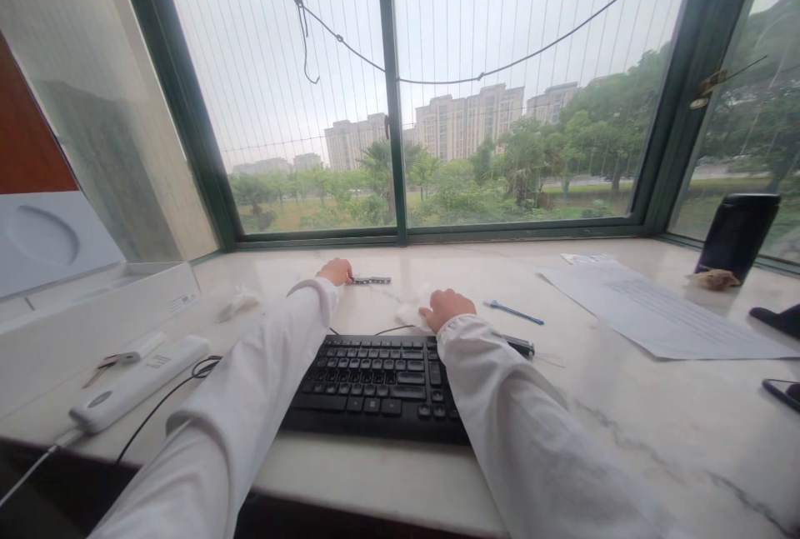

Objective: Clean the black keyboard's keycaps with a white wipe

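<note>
My left hand (336,271) reaches across the sill, fingers closed at the left end of a short row of small dark pieces (373,280) that look like keycaps. What sits between those fingertips is too small to make out. Behind the black keyboard (368,406), my right hand (448,307) is curled low over the surface, and a pale, tissue-like white thing (409,316) lies by its fingertips. Whether it grips that thing is unclear. Some of the keyboard's middle keys look different, as if their caps were off. My right sleeve covers the keyboard's right end.
Right of my hands lie a thin blue stick (516,311), a dark rod-like tool (520,346) and paper sheets (650,314). A dark upright object (737,235) stands farther right. At left are a white power strip (141,385), keys (118,358), crumpled tissue (239,303) and an open white box (93,314).
</note>
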`<state>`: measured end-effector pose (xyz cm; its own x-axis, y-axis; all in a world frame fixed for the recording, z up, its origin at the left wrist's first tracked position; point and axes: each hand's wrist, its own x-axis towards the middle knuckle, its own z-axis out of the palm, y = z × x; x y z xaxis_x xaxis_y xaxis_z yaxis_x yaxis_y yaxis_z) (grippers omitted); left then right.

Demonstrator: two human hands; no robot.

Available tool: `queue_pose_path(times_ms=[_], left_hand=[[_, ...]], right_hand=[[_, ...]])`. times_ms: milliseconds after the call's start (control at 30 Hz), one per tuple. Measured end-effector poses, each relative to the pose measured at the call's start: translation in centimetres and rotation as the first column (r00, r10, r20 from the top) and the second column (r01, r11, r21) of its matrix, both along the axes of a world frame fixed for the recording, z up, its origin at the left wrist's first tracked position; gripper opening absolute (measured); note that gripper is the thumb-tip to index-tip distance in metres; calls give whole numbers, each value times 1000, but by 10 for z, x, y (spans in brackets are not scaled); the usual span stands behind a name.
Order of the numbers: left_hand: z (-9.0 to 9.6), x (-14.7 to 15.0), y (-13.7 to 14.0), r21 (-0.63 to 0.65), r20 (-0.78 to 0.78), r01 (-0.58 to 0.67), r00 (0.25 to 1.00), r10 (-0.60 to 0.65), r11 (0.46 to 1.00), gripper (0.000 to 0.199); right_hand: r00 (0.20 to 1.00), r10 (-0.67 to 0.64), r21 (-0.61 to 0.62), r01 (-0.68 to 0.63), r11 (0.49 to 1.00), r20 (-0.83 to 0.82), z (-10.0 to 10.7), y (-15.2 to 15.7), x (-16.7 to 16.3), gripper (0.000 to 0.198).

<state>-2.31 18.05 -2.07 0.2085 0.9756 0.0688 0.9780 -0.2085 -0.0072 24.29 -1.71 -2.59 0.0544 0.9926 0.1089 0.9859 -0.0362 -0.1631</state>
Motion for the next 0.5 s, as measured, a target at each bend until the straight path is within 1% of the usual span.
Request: queue_pose_path(times_ms=[133,267,333,400,467,500], left_hand=[[7,-2,-9,78,20,-15,1000,13,997,22],[25,6,-32,191,47,45,997,-55,981,19],[36,16,-53,254,60,98,991,-117,962,19],[45,29,-80,316,73,165,978,-197,935,19],[50,43,-111,369,83,221,959,-269,903,21],[51,50,-127,392,88,238,952,-294,888,21]], right_hand=[[998,56,-4,-56,998,-33,-1,0,-1,36],[994,88,-37,-90,995,-63,-5,4,-1,27],[992,97,-39,-100,994,-75,-8,7,0,22],[991,94,-28,-97,995,-91,-10,8,1,20],[987,82,17,-81,997,-135,-9,9,1,21],[982,80,61,-70,996,-171,-7,9,1,22]])
